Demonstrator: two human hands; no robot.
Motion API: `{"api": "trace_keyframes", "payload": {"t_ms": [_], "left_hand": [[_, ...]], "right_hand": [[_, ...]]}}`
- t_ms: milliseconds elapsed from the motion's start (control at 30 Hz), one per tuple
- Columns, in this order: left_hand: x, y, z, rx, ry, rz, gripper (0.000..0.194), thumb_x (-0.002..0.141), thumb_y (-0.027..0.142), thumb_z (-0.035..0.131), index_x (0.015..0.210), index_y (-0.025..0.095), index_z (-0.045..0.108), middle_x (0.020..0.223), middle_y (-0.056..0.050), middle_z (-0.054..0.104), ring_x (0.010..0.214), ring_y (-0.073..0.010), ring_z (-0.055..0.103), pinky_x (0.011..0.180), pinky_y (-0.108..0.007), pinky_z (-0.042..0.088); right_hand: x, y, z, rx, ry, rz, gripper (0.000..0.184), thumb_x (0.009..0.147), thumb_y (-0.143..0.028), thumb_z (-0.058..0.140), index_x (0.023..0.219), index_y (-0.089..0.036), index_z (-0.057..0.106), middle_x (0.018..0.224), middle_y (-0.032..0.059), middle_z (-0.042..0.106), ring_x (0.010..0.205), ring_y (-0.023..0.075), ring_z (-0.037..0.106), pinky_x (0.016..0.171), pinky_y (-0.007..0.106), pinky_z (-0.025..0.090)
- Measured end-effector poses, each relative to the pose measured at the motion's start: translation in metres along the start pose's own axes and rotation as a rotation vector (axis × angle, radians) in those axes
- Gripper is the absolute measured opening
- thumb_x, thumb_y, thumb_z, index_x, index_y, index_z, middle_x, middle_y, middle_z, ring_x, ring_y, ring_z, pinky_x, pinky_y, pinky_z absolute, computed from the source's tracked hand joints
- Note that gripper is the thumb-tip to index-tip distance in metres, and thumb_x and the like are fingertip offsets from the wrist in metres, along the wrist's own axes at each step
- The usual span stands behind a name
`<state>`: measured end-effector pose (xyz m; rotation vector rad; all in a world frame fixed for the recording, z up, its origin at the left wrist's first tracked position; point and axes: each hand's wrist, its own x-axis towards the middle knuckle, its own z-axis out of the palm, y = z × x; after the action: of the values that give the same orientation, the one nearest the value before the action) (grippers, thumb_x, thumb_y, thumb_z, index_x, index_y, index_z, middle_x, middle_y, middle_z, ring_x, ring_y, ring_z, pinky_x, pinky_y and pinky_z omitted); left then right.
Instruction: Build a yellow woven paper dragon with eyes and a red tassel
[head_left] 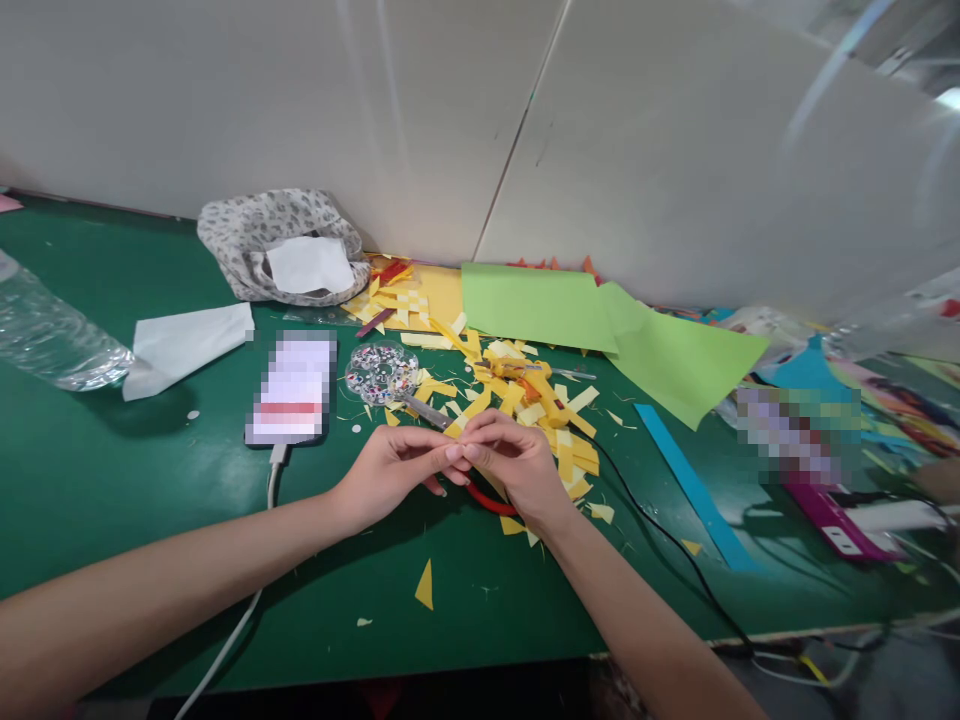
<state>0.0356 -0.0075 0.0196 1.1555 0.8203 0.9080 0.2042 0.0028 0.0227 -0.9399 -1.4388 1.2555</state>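
Observation:
My left hand [397, 465] and my right hand [517, 460] meet fingertip to fingertip above the table, each in a pinch. Whatever lies between the fingertips is too small or too hidden to make out. Partly covered beneath them is a pair of scissors with a red handle [491, 500], its blades pointing up and left. Just beyond the right hand a yellow glue gun [536, 385] rests on a heap of yellow paper strips [577, 455]. A flower-shaped clear case of small googly eyes [381, 373] sits past the left hand.
A charging phone [292, 390] lies left, its white cable [251, 600] running to the front edge. Behind are a patterned cloth bag [277, 225] and green paper sheets [540, 305]. A plastic bottle [60, 330] lies far left. A blue strip [694, 485] and the black cord [660, 530] are right.

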Motion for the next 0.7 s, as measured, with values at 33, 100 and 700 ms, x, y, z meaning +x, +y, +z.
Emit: {"api": "trace_keyframes", "payload": {"t_ms": [33, 100, 700], "left_hand": [[-0.0002, 0.0, 0.0, 0.0, -0.001, 0.001, 0.026, 0.076, 0.039, 0.066, 0.081, 0.014, 0.072, 0.076, -0.007, 0.072, 0.069, -0.0163, 0.069, 0.054, -0.021, 0.054], [-0.0005, -0.0002, 0.0, 0.002, -0.003, 0.001, 0.026, 0.076, 0.038, 0.066, 0.082, 0.014, 0.072, 0.077, -0.007, 0.073, 0.069, -0.0159, 0.069, 0.054, -0.021, 0.053], [0.0014, -0.001, -0.0003, -0.084, -0.001, -0.004, 0.022, 0.083, 0.037, 0.059, 0.083, 0.015, 0.064, 0.074, -0.003, 0.066, 0.073, -0.0131, 0.064, 0.056, -0.019, 0.052]], "right_hand": [[-0.0004, -0.0009, -0.0002, -0.016, 0.0, -0.005, 0.004, 0.066, -0.029, 0.076, 0.068, -0.029, 0.073, 0.077, -0.0001, 0.062, 0.072, 0.0116, 0.058, 0.07, 0.029, 0.05], [-0.0012, -0.0025, -0.0006, -0.047, -0.003, -0.012, 0.003, 0.067, -0.028, 0.075, 0.069, -0.028, 0.073, 0.077, -0.0001, 0.062, 0.072, 0.0117, 0.058, 0.071, 0.029, 0.05], [0.0004, -0.0089, -0.0082, -0.086, -0.069, -0.003, 0.011, 0.074, -0.031, 0.069, 0.084, -0.029, 0.074, 0.087, 0.0025, 0.063, 0.082, 0.0143, 0.059, 0.077, 0.032, 0.051]]}}
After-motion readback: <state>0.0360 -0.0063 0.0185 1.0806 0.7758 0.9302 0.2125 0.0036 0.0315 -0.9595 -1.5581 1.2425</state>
